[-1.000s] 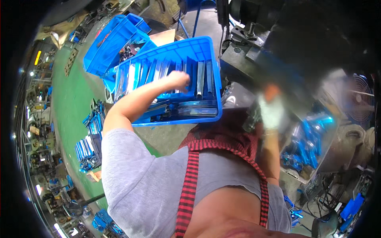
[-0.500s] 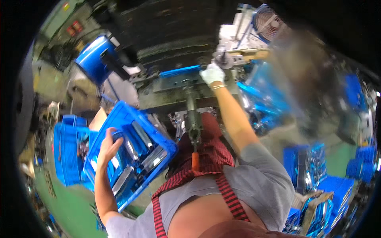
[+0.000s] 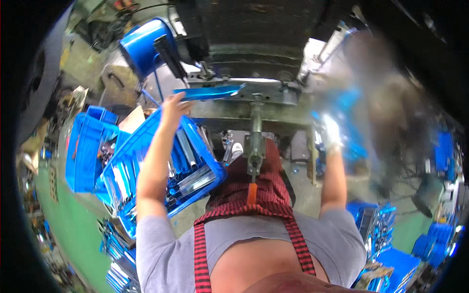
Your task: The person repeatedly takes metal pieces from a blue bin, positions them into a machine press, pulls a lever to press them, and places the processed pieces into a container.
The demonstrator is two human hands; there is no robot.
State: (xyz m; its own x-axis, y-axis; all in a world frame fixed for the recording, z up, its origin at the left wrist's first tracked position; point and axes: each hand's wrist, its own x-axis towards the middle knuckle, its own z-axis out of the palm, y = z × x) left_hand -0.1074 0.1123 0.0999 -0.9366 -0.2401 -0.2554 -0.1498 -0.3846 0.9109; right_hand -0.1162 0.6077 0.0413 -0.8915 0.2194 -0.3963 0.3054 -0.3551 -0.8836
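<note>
My bare left hand (image 3: 174,108) has its fingers closed on the left end of a long, narrow blue-faced strip (image 3: 210,93). The strip lies crosswise at the front of the dark machine (image 3: 254,29), its right end pointing past the middle. My right hand (image 3: 332,131), in a white glove, is over at the right beside a heap of shiny blue-filmed pieces (image 3: 349,105). Motion smears its fingers, so whether it grips a piece is unclear. Below my left forearm stands a blue crate (image 3: 215,168) holding several shiny blue and silver strips.
A metal shaft with an orange handle (image 3: 251,194) projects from the machine toward my apron. A blue cylinder (image 3: 146,46) stands at the far left. A smaller blue bin (image 3: 80,161) sits left of the crate. More blue crates (image 3: 398,266) are at the lower right.
My left hand has risen from the crate to the strip's left end. My right hand has left the machine's front and swung right to the heap. The view has shifted slightly.
</note>
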